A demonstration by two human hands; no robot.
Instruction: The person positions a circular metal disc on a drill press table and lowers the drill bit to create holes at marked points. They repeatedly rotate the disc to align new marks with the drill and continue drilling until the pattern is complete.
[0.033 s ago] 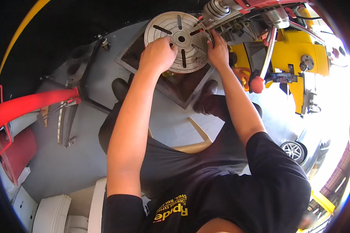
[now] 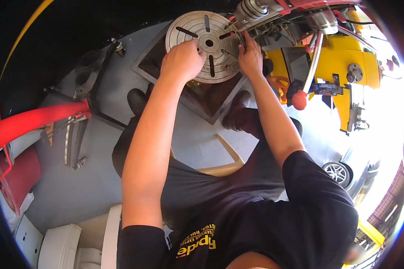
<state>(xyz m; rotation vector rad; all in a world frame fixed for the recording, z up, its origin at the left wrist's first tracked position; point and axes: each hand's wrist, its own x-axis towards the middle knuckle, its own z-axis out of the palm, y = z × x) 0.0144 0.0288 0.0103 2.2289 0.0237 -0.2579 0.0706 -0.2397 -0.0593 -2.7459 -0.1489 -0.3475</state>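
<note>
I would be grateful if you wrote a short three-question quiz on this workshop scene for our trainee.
1. Which thing are the left hand and the right hand at?
a) the red curved bar
b) the slotted round metal plate
c) the yellow machine

2. True or false: the car wheel shows toward the right side of the picture.

3. Fill in the colour: the ball knob at the end of the metal lever is ____.

Key: 1. b; 2. true; 3. red.

Both forearms [image 2: 147, 139] stretched forward, left hand [image 2: 181, 62] curled, right hand [image 2: 251, 58] flatter (its fingers [image 2: 249, 40] pointing away)
</note>
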